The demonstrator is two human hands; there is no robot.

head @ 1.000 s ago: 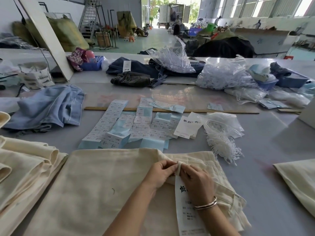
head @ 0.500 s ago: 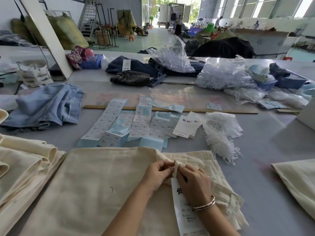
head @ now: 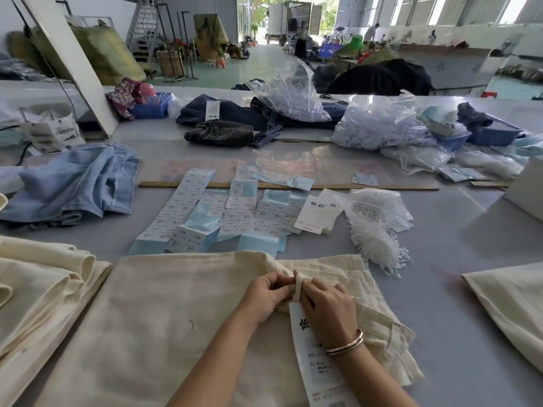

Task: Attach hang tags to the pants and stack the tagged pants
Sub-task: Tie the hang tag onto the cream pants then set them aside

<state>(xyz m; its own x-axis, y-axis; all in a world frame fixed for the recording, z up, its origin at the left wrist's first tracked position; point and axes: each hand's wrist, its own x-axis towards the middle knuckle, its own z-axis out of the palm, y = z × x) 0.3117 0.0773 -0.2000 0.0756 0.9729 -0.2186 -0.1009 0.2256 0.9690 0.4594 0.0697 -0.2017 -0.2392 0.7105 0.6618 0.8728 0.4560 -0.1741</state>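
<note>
pinching together at a cream belt loop [head: 298, 284], the left hand [head: 264, 295] and right hand [head: 329, 306] work over cream pants [head: 164, 312] at 6 o'clock. a white tag [head: 318, 368] lies under the right wrist. tagged pants [head: 38, 277] are stacked at 9 o'clock.

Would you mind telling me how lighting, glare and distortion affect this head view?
Head view: bright doorway and windows blow out; glare streaks the clear sheet; wide-angle bends table edges; hands and hang tag evenly lit, sharp enough.
</note>
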